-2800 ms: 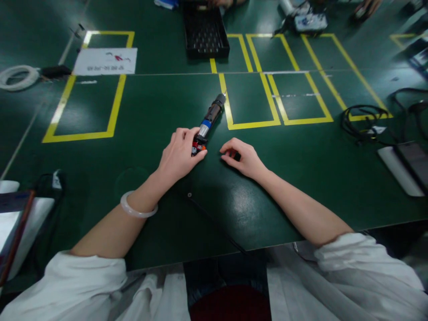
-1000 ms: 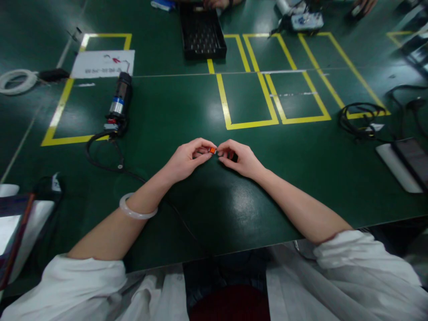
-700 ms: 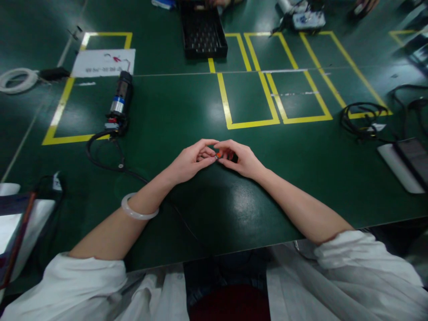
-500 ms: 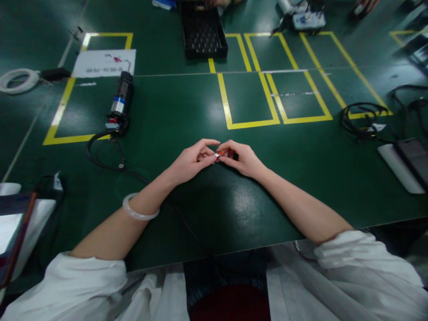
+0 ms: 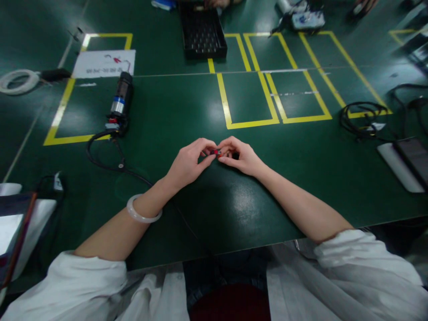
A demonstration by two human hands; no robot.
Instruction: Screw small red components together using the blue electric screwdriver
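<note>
I see one small red part [image 5: 216,152] above the table [image 5: 174,107], pinched at once by the fingertips of the left hand [image 5: 190,161] and the right hand [image 5: 244,158]. Beyond them, a black tray [image 5: 206,54] shows small pale spots [image 5: 203,38] inside, which I cannot identify.

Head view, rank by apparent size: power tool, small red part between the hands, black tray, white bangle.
Largest to smallest:
1. black tray
2. power tool
3. white bangle, ranked by its thin band
4. small red part, partly hidden, so only its visible bit is ranked
</note>
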